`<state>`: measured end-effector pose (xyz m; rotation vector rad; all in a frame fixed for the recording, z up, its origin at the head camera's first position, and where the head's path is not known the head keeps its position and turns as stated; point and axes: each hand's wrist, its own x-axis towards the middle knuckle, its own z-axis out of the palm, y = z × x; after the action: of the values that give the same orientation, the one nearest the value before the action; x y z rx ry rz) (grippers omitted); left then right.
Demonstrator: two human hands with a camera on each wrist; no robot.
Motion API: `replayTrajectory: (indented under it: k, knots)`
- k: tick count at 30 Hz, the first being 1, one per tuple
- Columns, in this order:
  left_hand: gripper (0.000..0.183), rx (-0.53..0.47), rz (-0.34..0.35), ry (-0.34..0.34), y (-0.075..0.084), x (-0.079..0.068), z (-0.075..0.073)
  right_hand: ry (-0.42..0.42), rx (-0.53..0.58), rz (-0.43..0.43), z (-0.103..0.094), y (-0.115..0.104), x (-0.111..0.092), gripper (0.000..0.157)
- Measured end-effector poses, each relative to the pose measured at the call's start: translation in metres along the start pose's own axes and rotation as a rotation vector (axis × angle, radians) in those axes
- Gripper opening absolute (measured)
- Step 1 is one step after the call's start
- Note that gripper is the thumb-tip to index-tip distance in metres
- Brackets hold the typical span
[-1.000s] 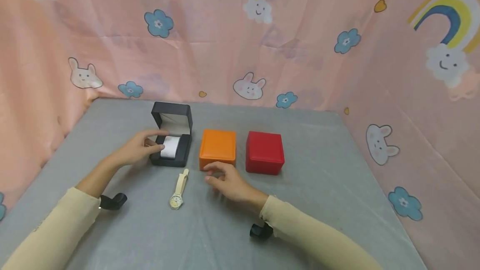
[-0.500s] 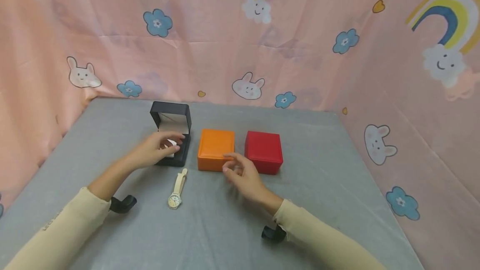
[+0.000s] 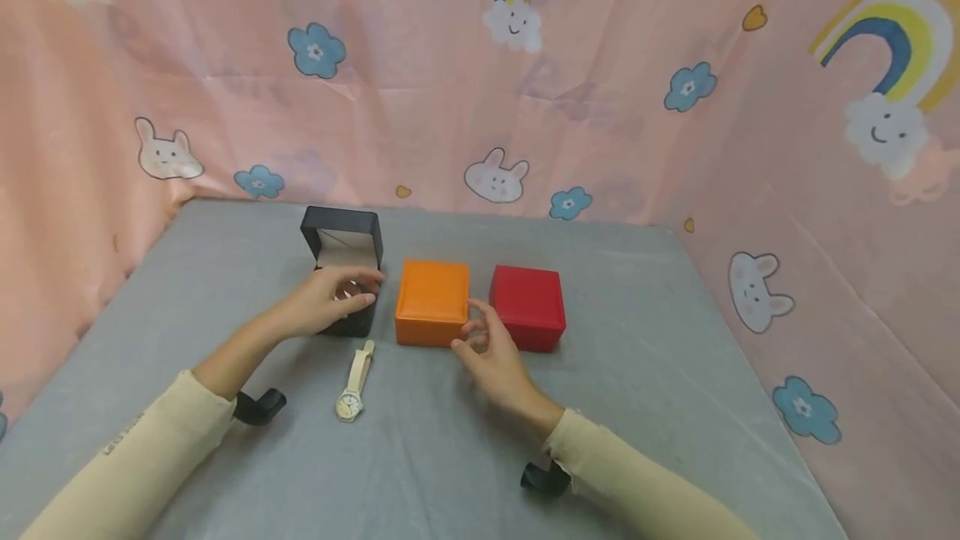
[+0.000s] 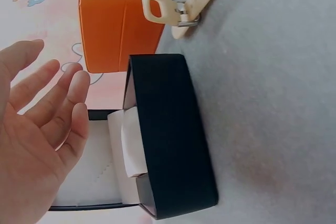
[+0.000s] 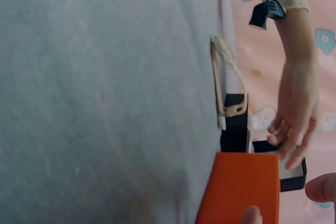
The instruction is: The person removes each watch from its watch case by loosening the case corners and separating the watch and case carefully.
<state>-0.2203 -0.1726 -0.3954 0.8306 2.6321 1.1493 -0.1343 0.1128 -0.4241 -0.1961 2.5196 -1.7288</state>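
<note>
An open black watch box (image 3: 341, 223) stands at the left with its lid raised. My left hand (image 3: 322, 305) hovers over its base, fingers loosely bent and holding nothing. Inside, a white cushion (image 4: 134, 142) shows in the left wrist view. A closed orange box (image 3: 432, 290) stands to the right of the black one. My right hand (image 3: 501, 367) is at its front right corner, fingers loosely bent; whether they touch the box I cannot tell. In front of the black box lies a cream wristwatch (image 3: 356, 382), its buckle (image 4: 184, 14) visible in the left wrist view.
A closed red box (image 3: 528, 298) stands just right of the orange one, with a narrow gap between them. Grey cloth (image 3: 660, 357) covers the table. A pink patterned curtain (image 3: 615, 107) hangs behind and at the sides.
My left hand has moved right from the black box's left side to over its base. The right hand has shifted right along the orange box's front to its right corner.
</note>
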Motion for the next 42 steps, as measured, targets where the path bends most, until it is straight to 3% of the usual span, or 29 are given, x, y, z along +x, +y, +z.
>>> replayTrajectory:
  k: [12, 18, 21, 28, 36, 42]
  knots:
    - [0.038, 0.005, 0.003, -0.019, 0.006, 0.009, 0.002, -0.058, -0.038, 0.044, 0.011, 0.001, 0.006, 0.082]
    - [0.044, 0.011, 0.014, -0.029, 0.008, 0.016, 0.006, -0.071, 0.041, 0.054, 0.015, 0.007, 0.016, 0.084]
    - [0.052, 0.021, 0.013, -0.048, 0.01, 0.019, 0.01, -0.074, 0.097, 0.074, 0.017, 0.01, 0.02, 0.085]
    - [0.08, 0.072, 0.017, -0.095, 0.01, 0.028, 0.018, -0.024, 0.053, 0.085, 0.02, 0.013, 0.029, 0.083]
    - [0.091, 0.052, 0.024, -0.147, 0.007, 0.038, 0.027, 0.001, 0.068, 0.074, 0.021, 0.016, 0.035, 0.087]
    - [0.099, 0.084, -0.028, -0.181, 0.009, 0.04, 0.031, 0.003, 0.082, 0.105, 0.022, 0.018, 0.036, 0.089]
